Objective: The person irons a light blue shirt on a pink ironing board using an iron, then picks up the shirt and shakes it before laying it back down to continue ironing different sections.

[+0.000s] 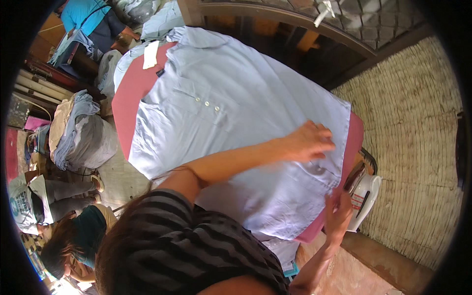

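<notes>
A pale blue short-sleeved shirt (255, 108) lies spread over a red-covered ironing board (129, 96). Three light buttons run down its placket, and a white tag (150, 55) lies by the collar. My left arm reaches across the shirt. My left hand (310, 141) is over its lower part near the hem, fingers bent and apart with nothing visible in them. Close to the hem's near corner is my right hand (337, 214), thumb and fingers apart; whether it touches the cloth is unclear. Just beyond it, a white iron (365, 200) rests at the board's end.
Bagged piles of pale clothing (88, 140) stand on the floor to the left. A person in a blue top (83, 17) is at the far left, and others are at the lower left. A dark-framed lattice panel (364, 22) borders the board's far side, beside a woven-textured surface (408, 147).
</notes>
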The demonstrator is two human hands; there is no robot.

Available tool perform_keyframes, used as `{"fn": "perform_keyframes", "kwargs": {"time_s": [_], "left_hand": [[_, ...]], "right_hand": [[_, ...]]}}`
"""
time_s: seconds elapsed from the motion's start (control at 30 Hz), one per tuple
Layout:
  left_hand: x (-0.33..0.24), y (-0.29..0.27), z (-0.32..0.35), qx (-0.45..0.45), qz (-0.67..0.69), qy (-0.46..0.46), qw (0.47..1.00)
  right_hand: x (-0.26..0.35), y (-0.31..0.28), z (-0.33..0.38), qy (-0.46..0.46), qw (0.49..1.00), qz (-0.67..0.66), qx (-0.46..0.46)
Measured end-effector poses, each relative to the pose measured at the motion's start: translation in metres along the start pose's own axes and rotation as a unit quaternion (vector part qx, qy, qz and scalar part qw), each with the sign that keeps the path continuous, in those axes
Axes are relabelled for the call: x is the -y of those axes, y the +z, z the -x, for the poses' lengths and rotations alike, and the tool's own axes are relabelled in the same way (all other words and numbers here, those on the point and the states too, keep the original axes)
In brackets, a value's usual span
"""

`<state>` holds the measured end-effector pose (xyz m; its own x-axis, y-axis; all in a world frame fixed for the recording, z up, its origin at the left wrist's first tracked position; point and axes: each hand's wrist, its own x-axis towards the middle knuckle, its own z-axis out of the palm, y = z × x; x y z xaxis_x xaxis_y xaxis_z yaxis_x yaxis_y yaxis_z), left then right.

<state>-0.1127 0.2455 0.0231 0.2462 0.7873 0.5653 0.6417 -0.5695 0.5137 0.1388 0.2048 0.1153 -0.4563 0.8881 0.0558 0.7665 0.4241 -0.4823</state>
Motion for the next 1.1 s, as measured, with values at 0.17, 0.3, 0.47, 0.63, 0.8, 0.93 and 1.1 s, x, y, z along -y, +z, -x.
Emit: {"fn": "perform_keyframes", "kwargs": {"time_s": [0.17, 0.3, 0.47, 0.63, 0.8, 0.93, 1.1], "left_hand": [[0.09, -0.165, 0.067, -0.154, -0.194, -0.126, 0.96], [0.145, -0.262, 0.127, -0.276, -0.279, -0.242, 0.888], [0.209, -0.309, 0.18, -0.281, -0.27, -0.337, 0.857], [0.22, -0.311, 0.184, -0.243, -0.161, -0.357, 0.887], [0.204, -0.313, 0.19, -0.189, -0.171, -0.333, 0.908], [0.196, -0.305, 0.183, -0.142, -0.202, -0.199, 0.948], [0.202, -0.299, 0.153, -0.092, -0.098, -0.119, 0.984]], "right_hand": [[0.067, 0.068, -0.155, -0.188, 0.977, -0.092, -0.035], [0.168, 0.159, -0.264, -0.291, 0.939, -0.183, -0.019], [0.276, 0.268, -0.325, -0.293, 0.942, -0.166, 0.003], [0.301, 0.296, -0.336, -0.271, 0.958, -0.067, 0.071], [0.277, 0.257, -0.305, -0.431, 0.886, -0.17, 0.014], [0.249, 0.225, -0.277, -0.41, 0.867, -0.275, -0.066], [0.222, 0.22, -0.27, -0.144, 0.863, -0.478, -0.075]]}}
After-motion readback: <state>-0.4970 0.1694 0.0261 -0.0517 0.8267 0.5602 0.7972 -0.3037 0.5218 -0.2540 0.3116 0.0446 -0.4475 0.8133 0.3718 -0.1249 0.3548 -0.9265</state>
